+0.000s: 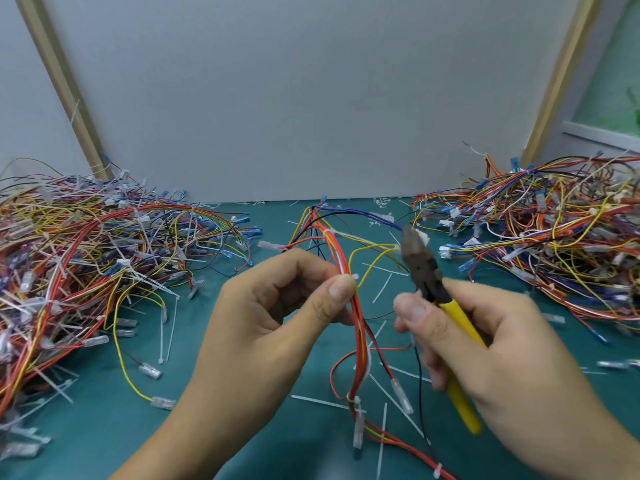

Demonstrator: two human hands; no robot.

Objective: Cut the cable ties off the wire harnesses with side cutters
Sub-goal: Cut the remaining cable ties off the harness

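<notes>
1. My view of the right hand [485,341] is blurred. I can still see that its fingers [412,313] are curled round the yellow handles of the side cutters [424,268] and hold them firmly.
2. The dark head of the side cutters points up and away from me, and its tip is just beside a yellow wire [367,252] and a white plug [423,237]. Because of the blur, I cannot tell whether the jaws are apart or whether they touch the wire.
3. The left hand [277,306] pinches a harness [341,252] between the thumb and the forefinger. The tips of its other fingers are curled in and hidden from me.
4. The harness is above the middle of the counter [104,427]. Its red, orange, yellow and white wires run from the far side through the pinch and down to the bottom edge, where the picture cuts them off.
5. A white cable tie [353,400] is still around the harness, below the left hand. A small white piece shows at the thumb tip, and I cannot tell what it is.
6. A left pile [86,254] and a right pile [554,237] of tangled harnesses lie on the counter, both cut off by the picture edges.
7. Loose white ties [318,402] lie on the green counter between the two piles.
</notes>
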